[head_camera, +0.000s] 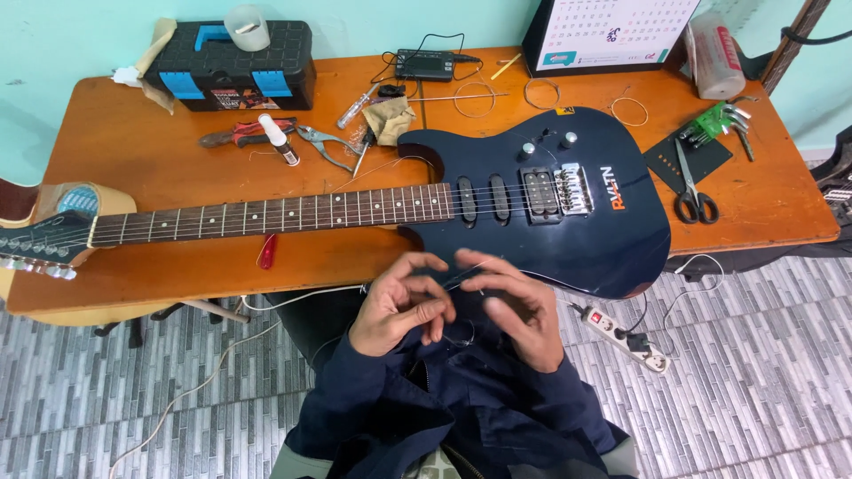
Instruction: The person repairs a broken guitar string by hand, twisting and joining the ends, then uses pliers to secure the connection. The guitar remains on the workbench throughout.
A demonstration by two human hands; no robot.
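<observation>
A dark blue electric guitar (550, 222) lies flat across a wooden table (151, 151), neck pointing left. In front of the table's near edge, above my lap, my left hand (399, 306) and my right hand (515, 310) are close together. Both pinch a thin guitar string (463, 277) that runs between the fingertips and curls into a loop below them. Neither hand touches the guitar body.
On the table lie a black and blue toolbox (232, 66), pliers (240, 135), cutters (324, 142), a screwdriver (357, 106), a tuner (424, 64), coiled strings (541, 93), scissors (690, 191), green hex keys (714, 120), and a red pick (266, 251). A power strip (621, 335) sits on the tiled floor.
</observation>
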